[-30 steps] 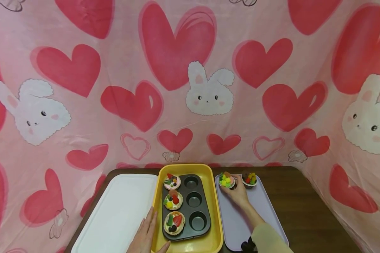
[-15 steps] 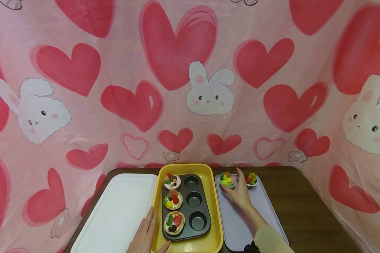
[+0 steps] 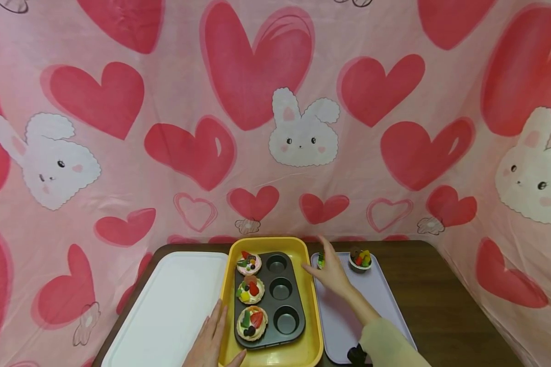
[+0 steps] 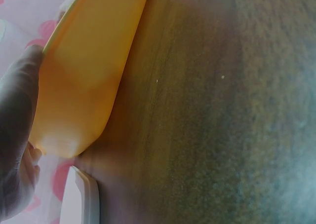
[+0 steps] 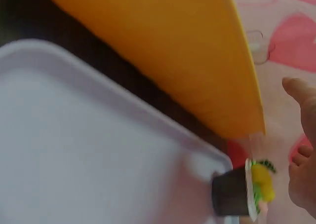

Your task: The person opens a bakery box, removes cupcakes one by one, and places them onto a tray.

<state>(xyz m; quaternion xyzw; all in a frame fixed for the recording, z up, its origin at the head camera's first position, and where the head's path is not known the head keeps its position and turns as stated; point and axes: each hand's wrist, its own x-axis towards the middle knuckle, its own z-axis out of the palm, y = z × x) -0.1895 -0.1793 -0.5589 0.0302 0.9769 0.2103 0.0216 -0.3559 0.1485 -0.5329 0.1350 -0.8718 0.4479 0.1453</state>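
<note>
My left hand [image 3: 211, 336] rests on the left rim of a yellow tray [image 3: 316, 334], fingers straight. My right hand [image 3: 331, 272] hovers over the left edge of a lilac tray [image 3: 344, 326], thumb and fingers spread, holding nothing. Behind it, mostly hidden in the head view, stands a fruit-topped cupcake [image 5: 232, 192] in a dark cup, apart from the fingers in the right wrist view. A second cupcake [image 3: 360, 260] sits to the right. Inside the yellow tray lies a dark muffin pan [image 3: 263, 337]; its left column holds a pink-edged tart [image 3: 249, 264] and two cream tarts [image 3: 252, 323].
A white tray [image 3: 170, 306] lies left of the yellow one on the brown wooden table [image 3: 422, 290]. The pan's right column has bare cups [image 3: 286, 322]. Close behind the table hangs a pink cloth [image 3: 303, 188] with hearts and rabbits. Beside my right sleeve shows a small black object [image 3: 356, 355].
My right hand has let go of the left cupcake and moved left towards the yellow tray's rim, now covering most of that cupcake. My left hand has stayed in place.
</note>
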